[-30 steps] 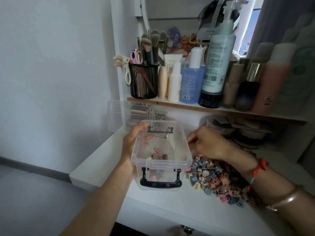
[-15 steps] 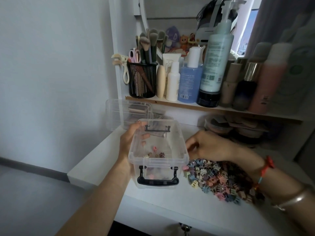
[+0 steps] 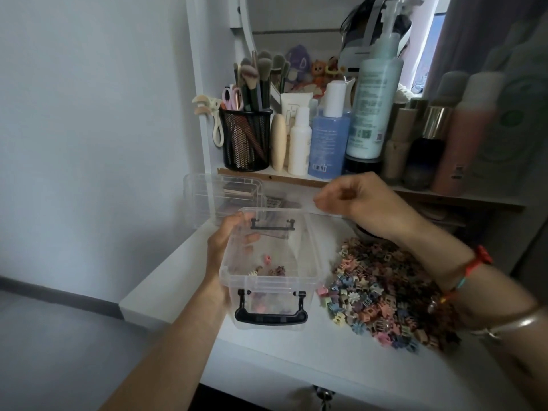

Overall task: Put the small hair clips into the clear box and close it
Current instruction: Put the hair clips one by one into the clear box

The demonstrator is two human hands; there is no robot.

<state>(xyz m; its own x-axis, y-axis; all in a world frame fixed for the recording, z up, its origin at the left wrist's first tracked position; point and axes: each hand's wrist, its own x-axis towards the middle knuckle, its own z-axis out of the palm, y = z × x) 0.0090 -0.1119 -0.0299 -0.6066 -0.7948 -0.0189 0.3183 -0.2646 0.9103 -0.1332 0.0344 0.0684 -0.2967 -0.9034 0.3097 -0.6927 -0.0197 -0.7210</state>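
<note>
The clear box (image 3: 312, 247) stands open on the white tabletop (image 3: 296, 351), with a black handle (image 3: 271, 318) on its near end. A few small hair clips (image 3: 268, 266) lie on its bottom. My left hand (image 3: 224, 243) grips the box's left wall, fingers curled over the rim. My right hand (image 3: 363, 203) hovers above and behind the box's right back corner, fingertips pinched together; the clips it holds are hidden inside the fingers. A big pile of pastel hair clips (image 3: 381, 296) lies on the table right of the box. The clear lid (image 3: 212, 192) leans behind the box at the back left.
A shelf (image 3: 305, 180) just above the table carries a black mesh cup of brushes (image 3: 246, 140) and several bottles (image 3: 372, 108). Flat items lie under the shelf. The table's left edge (image 3: 139, 295) drops off close to the box. A wall is on the left.
My right hand has risen from the far edge of the clip pile, with its fingers closed, to above the box's back right corner. The left hand and the box have stayed put.
</note>
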